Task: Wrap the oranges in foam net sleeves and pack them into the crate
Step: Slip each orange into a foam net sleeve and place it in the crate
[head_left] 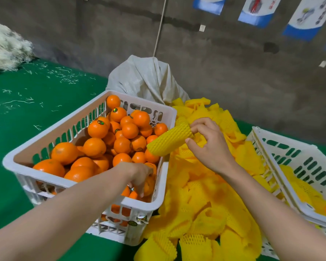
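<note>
Green table (36, 110), orange (149, 185), foam sleeve (169, 142)

Left arm stretched forward, left hand (139, 176) palm-down, fingers seemingly curled round an orange (149, 186), right hand (209, 146) raised, pinched a foam sleeve (169, 141).

Glossy oranges (94, 146), white plastic crate (45, 142)

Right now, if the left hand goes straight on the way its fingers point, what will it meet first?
An orange in the near right corner of the crate, directly below the left hand. It may already touch one; depth is unclear.
</note>
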Demonstrator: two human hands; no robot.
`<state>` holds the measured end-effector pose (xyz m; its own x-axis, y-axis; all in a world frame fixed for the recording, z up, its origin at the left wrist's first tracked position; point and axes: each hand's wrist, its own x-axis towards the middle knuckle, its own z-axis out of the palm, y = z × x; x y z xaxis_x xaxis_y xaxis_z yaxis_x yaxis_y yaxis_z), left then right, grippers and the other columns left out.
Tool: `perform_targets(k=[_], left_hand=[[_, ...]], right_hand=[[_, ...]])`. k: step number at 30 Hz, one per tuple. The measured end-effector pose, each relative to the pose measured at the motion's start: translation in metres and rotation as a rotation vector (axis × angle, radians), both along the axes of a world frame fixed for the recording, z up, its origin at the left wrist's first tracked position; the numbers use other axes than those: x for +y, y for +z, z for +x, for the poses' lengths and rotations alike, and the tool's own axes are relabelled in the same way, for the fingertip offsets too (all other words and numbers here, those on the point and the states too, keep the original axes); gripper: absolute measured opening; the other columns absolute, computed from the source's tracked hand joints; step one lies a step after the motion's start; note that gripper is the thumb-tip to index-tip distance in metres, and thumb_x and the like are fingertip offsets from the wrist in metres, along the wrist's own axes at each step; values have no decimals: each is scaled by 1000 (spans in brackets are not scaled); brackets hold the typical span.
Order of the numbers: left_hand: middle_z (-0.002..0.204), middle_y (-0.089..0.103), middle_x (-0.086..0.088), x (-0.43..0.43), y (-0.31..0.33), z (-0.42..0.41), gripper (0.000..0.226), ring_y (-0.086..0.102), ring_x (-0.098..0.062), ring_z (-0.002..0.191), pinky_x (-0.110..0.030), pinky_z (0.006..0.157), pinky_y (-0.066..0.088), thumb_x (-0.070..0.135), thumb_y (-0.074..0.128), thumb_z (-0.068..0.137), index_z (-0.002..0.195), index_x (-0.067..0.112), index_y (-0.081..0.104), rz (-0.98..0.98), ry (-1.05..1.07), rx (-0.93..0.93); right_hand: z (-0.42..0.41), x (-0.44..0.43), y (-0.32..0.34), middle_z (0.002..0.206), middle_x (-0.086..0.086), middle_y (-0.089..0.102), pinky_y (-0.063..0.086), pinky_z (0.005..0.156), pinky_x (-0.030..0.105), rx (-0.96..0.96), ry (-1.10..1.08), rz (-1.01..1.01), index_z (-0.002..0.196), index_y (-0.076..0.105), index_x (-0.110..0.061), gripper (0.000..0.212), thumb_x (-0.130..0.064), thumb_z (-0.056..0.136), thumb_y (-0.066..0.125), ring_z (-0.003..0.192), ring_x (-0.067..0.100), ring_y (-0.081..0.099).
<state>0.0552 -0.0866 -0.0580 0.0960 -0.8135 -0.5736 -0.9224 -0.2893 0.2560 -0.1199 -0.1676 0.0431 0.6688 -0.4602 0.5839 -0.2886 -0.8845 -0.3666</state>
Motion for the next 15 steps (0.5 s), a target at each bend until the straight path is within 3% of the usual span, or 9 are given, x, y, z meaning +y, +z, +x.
perform_targets(k=[3,6,8,12,15], left_hand=[[108,53,-3,-1,5,-2,82,60,-25,96,-33,77,52,29,78,77,143,19,31,-19,45,32],[113,50,0,1,16,5,85,58,-24,96,-34,75,54,25,82,71,142,23,34,-146,181,150],[120,53,-3,3,23,13,77,59,-25,102,-40,81,56,15,83,66,132,28,44,-343,346,390],[119,54,-5,11,40,15,63,62,-25,102,-28,74,57,-6,76,68,117,29,57,-608,558,1088],[123,63,-9,15,52,9,69,65,-25,106,-33,82,54,6,81,60,121,28,58,-624,545,1334]], right_hand=[[-3,1,-1,93,6,61,36,80,12,-38,22,111,83,61,-5,10,-2,77,69,92,19,52],[-11,-3,2,81,13,59,44,73,32,-67,74,252,80,57,-1,7,2,81,63,79,27,54],[-18,-5,6,83,18,62,48,72,37,-127,123,363,83,58,2,6,7,84,56,78,27,59],[-29,-10,11,76,-1,61,46,64,17,-271,178,661,80,58,-13,30,13,87,44,67,0,58],[-36,-13,10,72,-4,58,43,64,19,-289,193,803,77,57,-13,31,10,88,40,67,2,55]])
